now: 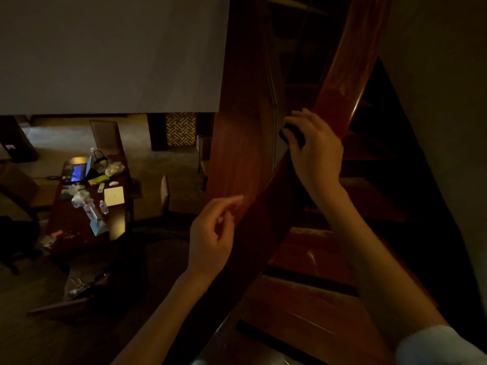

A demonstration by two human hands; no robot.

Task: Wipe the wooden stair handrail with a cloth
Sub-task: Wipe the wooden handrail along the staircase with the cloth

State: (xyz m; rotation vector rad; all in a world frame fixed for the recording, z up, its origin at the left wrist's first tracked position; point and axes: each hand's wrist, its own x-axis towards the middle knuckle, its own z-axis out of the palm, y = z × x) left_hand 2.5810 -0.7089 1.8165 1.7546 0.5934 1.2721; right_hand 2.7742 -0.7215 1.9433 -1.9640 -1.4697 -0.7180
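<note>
The reddish wooden handrail (342, 75) curves up from the lower middle toward the upper right. My right hand (313, 148) grips a small dark cloth (292, 134) and presses it against the rail's left side. My left hand (213, 233) hovers lower down beside the wide wooden side panel (237, 154), with its fingers loosely curled, its forefinger stretched toward the wood, and nothing in it. Most of the cloth is hidden under my right fingers.
Dark wooden stair treads (316, 254) descend on the right of the rail. Below on the left is a room with a cluttered table (79, 214) bearing a laptop, bottles and papers, with chairs around it. A white wall (110, 54) fills the upper left.
</note>
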